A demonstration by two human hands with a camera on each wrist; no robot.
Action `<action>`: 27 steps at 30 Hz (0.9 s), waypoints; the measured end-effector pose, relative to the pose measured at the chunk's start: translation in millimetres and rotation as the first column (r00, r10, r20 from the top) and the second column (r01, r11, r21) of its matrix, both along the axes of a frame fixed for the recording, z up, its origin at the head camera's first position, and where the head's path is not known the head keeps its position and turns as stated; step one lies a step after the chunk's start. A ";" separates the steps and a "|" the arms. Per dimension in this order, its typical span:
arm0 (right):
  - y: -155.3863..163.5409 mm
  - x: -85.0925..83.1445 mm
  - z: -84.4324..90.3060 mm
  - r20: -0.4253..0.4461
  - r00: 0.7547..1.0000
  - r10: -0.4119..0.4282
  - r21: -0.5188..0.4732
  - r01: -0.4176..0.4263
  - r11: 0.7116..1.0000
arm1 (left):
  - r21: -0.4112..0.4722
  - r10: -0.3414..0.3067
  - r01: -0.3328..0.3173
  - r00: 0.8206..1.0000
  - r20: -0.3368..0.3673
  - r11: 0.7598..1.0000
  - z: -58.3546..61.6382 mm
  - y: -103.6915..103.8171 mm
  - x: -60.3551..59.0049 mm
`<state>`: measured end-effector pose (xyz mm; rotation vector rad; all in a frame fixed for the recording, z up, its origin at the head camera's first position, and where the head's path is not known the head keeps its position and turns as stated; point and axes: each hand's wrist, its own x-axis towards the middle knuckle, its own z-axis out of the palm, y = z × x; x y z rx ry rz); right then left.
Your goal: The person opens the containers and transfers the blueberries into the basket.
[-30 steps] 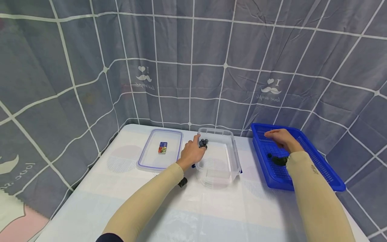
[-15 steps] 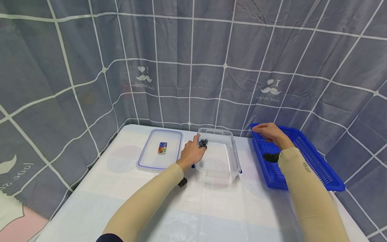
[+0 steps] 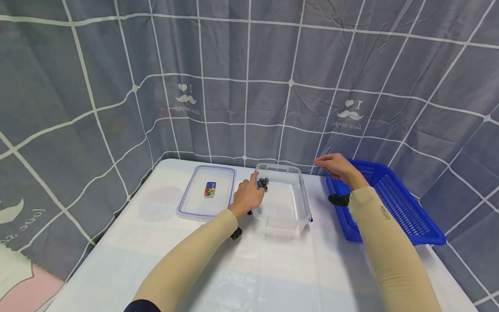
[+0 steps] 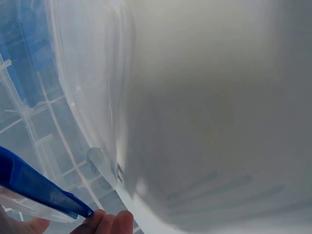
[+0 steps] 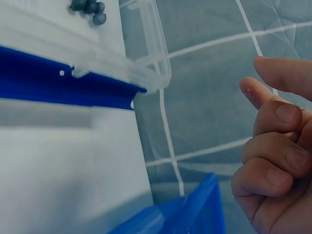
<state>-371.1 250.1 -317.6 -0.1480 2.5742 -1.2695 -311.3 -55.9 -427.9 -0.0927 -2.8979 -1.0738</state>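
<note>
A clear plastic food container point(image 3: 301, 186) stands lidless at the middle of the table, with a small cluster of dark blue berries point(image 3: 262, 183) inside near its left wall. My left hand point(image 3: 247, 196) grips that left wall; in the left wrist view its fingertips point(image 4: 122, 222) lie beside the blue side latch point(image 4: 44, 187). My right hand point(image 3: 338, 168) hovers between the container and the blue basket. In the right wrist view, three fingers point(image 5: 273, 151) curl toward the palm, while thumb and forefinger reach out with tips near each other. Whether the palm encloses something I cannot tell.
The blue perforated basket point(image 3: 425, 234) sits at the right, partly hidden behind my right sleeve point(image 3: 383, 234). A clear lid point(image 3: 195, 203) with a blue seal and a fruit-picture label lies at the left. A grey checked curtain point(image 3: 269, 104) borders the table's back edge.
My right hand has moved left, from over the basket to beyond its left rim, toward the container. My left hand has kept its grip on the container.
</note>
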 end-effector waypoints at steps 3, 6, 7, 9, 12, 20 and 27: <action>-10.2 -2.2 1.4 0.010 1.000 0.000 -0.007 0.000 1.000 | -0.012 0.000 0.000 1.000 -0.005 1.000 0.2 -0.6 1.0; -20.6 -4.6 0.7 0.007 1.000 0.014 -0.023 -0.014 1.000 | -0.022 0.003 -0.003 1.000 -0.009 1.000 0.3 -1.7 1.1; -24.3 -5.1 0.4 0.009 1.000 0.018 -0.032 -0.017 0.999 | -0.026 0.004 -0.005 1.000 -0.011 1.000 0.3 -2.0 0.9; -30.7 -6.2 -0.5 0.008 1.000 0.030 -0.046 -0.030 0.999 | -0.026 0.006 -0.006 1.000 -0.014 1.000 0.7 -2.3 0.5; -39.6 -7.9 -3.0 0.010 0.999 0.044 -0.074 -0.043 0.996 | -0.022 0.004 -0.004 1.000 -0.020 1.000 1.1 -1.7 -0.6; -60.7 -11.3 -10.9 0.014 0.998 0.068 -0.120 -0.066 0.991 | -0.035 0.003 -0.004 1.000 -0.027 0.999 1.5 1.5 -2.1; -78.9 -16.6 -21.6 0.038 0.997 0.062 -0.168 -0.055 0.984 | -0.042 0.006 -0.007 1.000 -0.026 0.999 0.7 4.6 -2.5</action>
